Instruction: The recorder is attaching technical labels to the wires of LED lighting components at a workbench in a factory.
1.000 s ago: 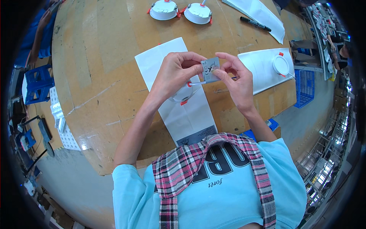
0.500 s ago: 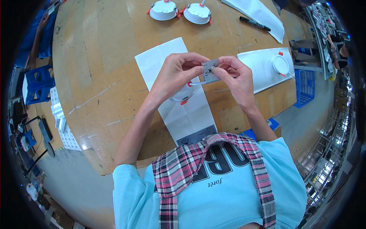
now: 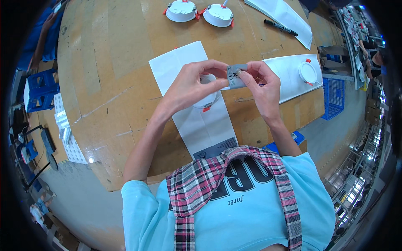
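Note:
My left hand (image 3: 190, 85) and my right hand (image 3: 266, 83) meet over the table, holding a small grey printed label (image 3: 237, 76) between them. My right thumb presses on the label's face, with the fingers behind it. The left thumb and index finger close at its left edge. Beneath my left hand a round white downlight (image 3: 205, 101) with red clips shows in part; the hand covers the rest. That light rests on a long white paper sheet (image 3: 201, 127), which has a grey printed panel at its near end.
Two white downlights (image 3: 181, 11) with red clips stand at the far edge. To the right, another round light (image 3: 308, 72) lies on white paper (image 3: 287, 77). A black marker (image 3: 280, 27) lies by more white sheets (image 3: 289, 19). A blue crate (image 3: 333, 98) stands beyond the table (image 3: 96, 75).
The label has moved slightly right and now shows more of its face. My left fingers have shifted, covering the white cable that was visible beside the label.

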